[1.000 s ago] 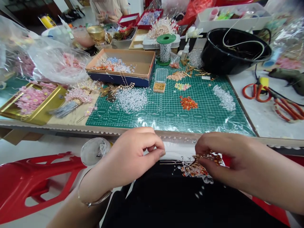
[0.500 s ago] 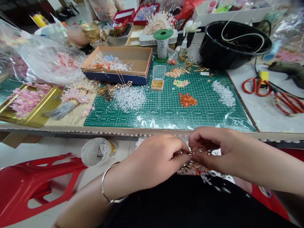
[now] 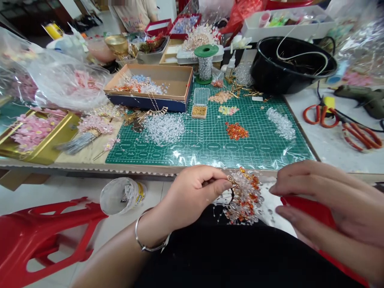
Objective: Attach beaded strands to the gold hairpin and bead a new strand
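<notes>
Low in front of the table edge, my left hand (image 3: 195, 196) pinches the gold end of a beaded ornament (image 3: 244, 196) with clear and orange beads. My right hand (image 3: 318, 204), blurred, is apart from the ornament on its right, thumb and fingers spread with nothing visible between them. On the green cutting mat (image 3: 210, 156) lie an orange bead pile (image 3: 237, 131), a large clear bead pile (image 3: 164, 129), another clear pile (image 3: 281, 123) and a small box of gold beads (image 3: 199, 111).
Behind the mat stand an open cardboard box (image 3: 177, 82), a wire spool (image 3: 205, 64) and a black basin (image 3: 270, 76). Orange-handled pliers (image 3: 361, 135) lie at right. A red stool (image 3: 18, 236) and white bucket (image 3: 115, 196) are below left. A person (image 3: 135, 14) is at the back.
My right hand has come away from the ornament to the right and opened. The ornament, still in my left hand, is now more fully in view.
</notes>
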A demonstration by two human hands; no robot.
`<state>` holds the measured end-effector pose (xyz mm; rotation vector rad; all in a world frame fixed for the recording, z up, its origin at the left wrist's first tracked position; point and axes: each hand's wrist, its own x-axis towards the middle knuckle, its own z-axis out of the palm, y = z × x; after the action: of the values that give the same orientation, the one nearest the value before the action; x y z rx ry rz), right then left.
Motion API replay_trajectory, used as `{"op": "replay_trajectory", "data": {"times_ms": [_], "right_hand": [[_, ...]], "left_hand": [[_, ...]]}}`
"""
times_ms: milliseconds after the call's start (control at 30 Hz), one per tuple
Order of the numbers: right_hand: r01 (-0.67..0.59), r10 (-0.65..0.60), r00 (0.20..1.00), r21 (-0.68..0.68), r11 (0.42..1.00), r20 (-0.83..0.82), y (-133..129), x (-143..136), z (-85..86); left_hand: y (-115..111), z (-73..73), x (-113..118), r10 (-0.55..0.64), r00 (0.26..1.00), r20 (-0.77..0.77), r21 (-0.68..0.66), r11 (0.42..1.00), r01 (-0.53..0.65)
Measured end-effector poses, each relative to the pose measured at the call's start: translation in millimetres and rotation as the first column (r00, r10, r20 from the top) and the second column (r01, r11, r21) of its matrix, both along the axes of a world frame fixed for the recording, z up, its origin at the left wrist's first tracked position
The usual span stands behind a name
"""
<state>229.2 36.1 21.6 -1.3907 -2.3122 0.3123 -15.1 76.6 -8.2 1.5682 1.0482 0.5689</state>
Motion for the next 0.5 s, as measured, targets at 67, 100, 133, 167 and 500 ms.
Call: {"op": "replay_trajectory", "data": {"times_ms": [67,100,133,167,500], "right_hand": [[-0.048,0.048,0.999,-0.015,0.999,0.008,-2.7,-8.2,-5.4],[-0.051,0.051,0.999,-0.002,0.999,0.011,-2.8,-11.7,-8.3],[-0.041,0.041,0.999,0.024,0.999,0.015,-2.6,-14.6,-11.0],[-0.031,0.030,0.999,0.049,0.998,0.020,-2.2,-17.0,-13.3],[-0.012,0.011,1.000,0.071,0.997,0.011,3.0,-27.1,-16.3]], "left_hand": [[-0.7,0.4,2.5,0.007,1.000,0.006,0.005,1.000,-0.007],[-1.3,0.8,3.6,0.013,1.000,0.007,0.014,1.000,-0.013],[-1.9,1.2,4.5,0.022,1.000,0.005,0.028,0.999,-0.022],[-2.5,1.6,5.1,0.031,1.000,0.001,0.043,0.999,-0.031],[-6.4,1.2,3.3,0.015,1.000,-0.003,0.074,0.997,-0.015]]}}
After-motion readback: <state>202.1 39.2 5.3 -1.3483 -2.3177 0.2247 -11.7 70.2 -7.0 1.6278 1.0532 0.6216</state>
